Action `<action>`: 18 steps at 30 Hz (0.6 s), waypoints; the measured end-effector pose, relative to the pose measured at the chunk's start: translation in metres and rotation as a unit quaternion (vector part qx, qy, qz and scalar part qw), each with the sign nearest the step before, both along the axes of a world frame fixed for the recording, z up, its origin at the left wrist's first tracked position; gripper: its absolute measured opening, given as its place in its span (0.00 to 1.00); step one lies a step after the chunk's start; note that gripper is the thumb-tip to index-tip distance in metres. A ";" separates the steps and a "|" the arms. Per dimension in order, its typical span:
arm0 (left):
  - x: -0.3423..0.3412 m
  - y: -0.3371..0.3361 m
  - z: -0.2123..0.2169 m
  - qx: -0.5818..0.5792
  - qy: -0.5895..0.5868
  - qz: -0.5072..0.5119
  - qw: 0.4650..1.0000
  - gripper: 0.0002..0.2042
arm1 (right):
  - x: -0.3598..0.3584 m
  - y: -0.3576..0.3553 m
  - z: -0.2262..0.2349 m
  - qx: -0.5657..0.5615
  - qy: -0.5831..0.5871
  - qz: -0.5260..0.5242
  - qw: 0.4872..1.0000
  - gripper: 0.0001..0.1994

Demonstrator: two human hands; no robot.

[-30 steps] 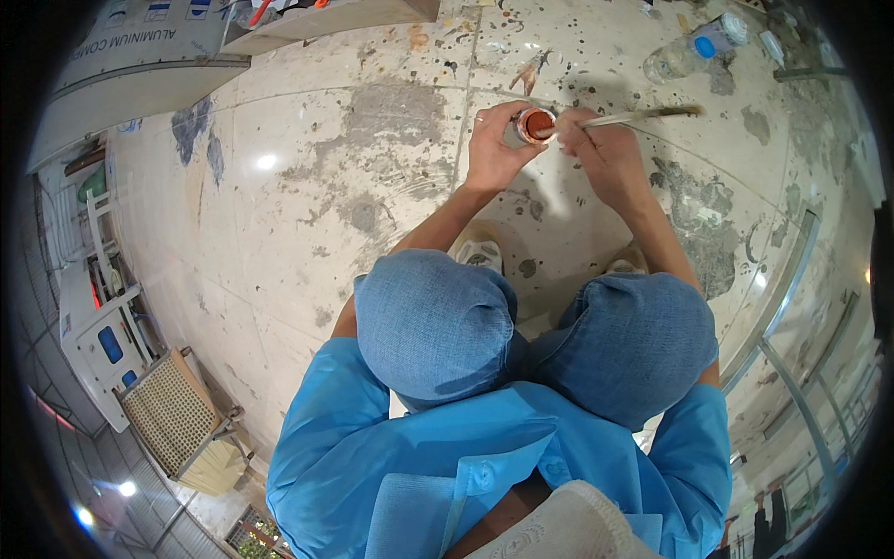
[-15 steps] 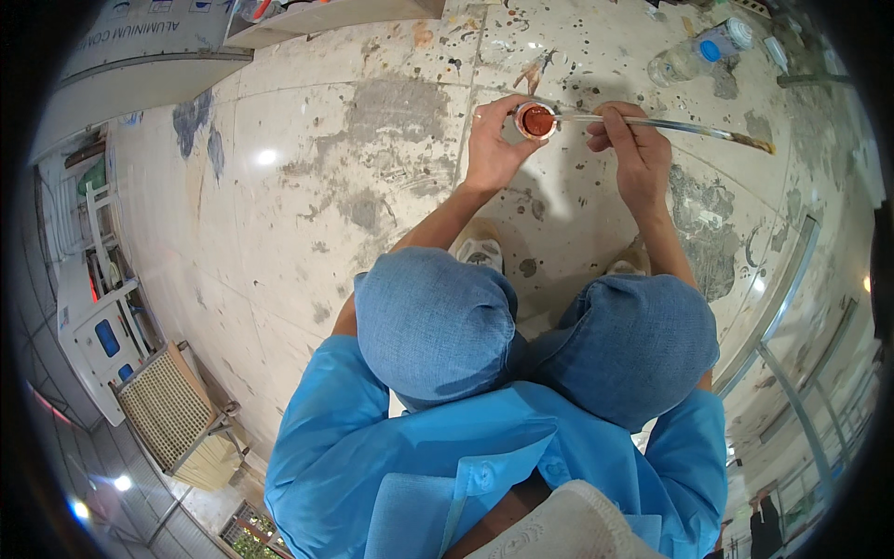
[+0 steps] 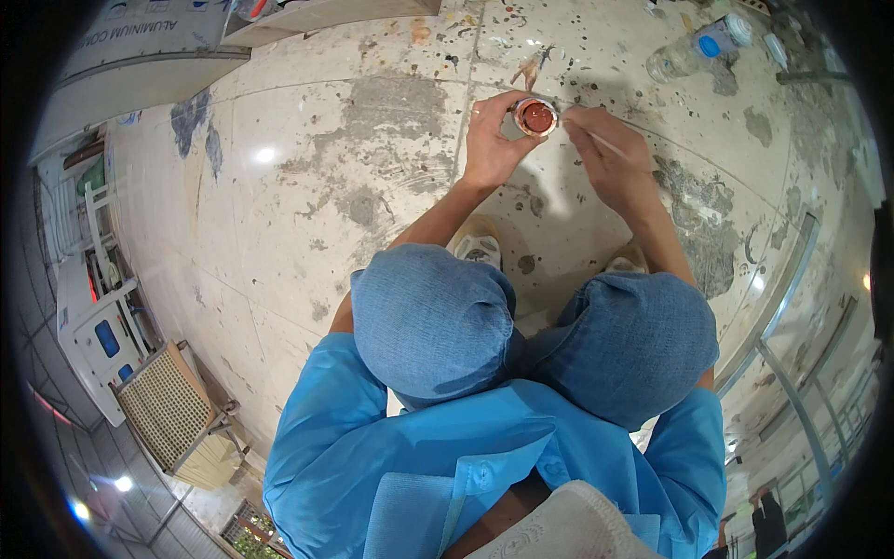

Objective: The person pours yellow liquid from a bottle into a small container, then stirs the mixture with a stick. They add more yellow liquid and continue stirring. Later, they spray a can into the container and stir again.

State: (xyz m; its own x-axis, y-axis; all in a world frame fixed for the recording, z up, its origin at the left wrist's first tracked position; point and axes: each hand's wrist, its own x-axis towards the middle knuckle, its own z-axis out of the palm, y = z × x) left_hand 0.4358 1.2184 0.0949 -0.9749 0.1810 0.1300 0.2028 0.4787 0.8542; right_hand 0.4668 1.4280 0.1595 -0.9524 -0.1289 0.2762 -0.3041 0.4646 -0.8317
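A stained, paint-spattered tiled floor [image 3: 307, 186] spreads under the squatting person, whose blue-clad knees [image 3: 433, 317] fill the middle of the view, with pale shoes [image 3: 478, 248] just past them. A clear plastic bottle [image 3: 694, 48] with a blue label lies on the floor well apart to the upper right, and a woven-seat stool [image 3: 168, 408] stands far off at the lower left. Nothing lies between the hands and the floor. The left hand [image 3: 491, 140] holds a small round jar of reddish-brown paint [image 3: 535, 117] above the floor, fingers curled around its side. The right hand [image 3: 610, 158] sits just beside it, fingers pressed together pinching a thin brush handle [image 3: 601, 142], its tip at the jar's rim.
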 end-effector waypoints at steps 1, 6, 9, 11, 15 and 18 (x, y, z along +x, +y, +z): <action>0.000 0.001 0.000 -0.004 0.013 -0.003 1.000 0.29 | -0.002 -0.002 -0.001 0.047 0.017 0.007 0.999 0.11; 0.001 0.002 -0.004 -0.028 0.026 -0.011 0.999 0.29 | -0.002 -0.003 -0.004 -0.071 -0.155 -0.016 0.985 0.14; 0.003 0.003 -0.007 -0.033 0.026 -0.015 0.999 0.29 | -0.003 -0.002 -0.007 -0.011 -0.081 -0.021 0.996 0.14; 0.003 0.003 -0.010 -0.037 0.025 -0.020 0.999 0.29 | -0.003 0.001 -0.009 0.003 -0.167 -0.009 0.986 0.14; 0.003 0.003 -0.013 -0.038 0.021 -0.026 0.999 0.30 | -0.005 0.003 -0.014 -0.073 -0.133 -0.030 0.988 0.15; 0.003 0.001 -0.015 -0.039 0.006 -0.030 0.999 0.29 | -0.005 0.005 -0.016 -0.063 -0.177 -0.031 0.982 0.15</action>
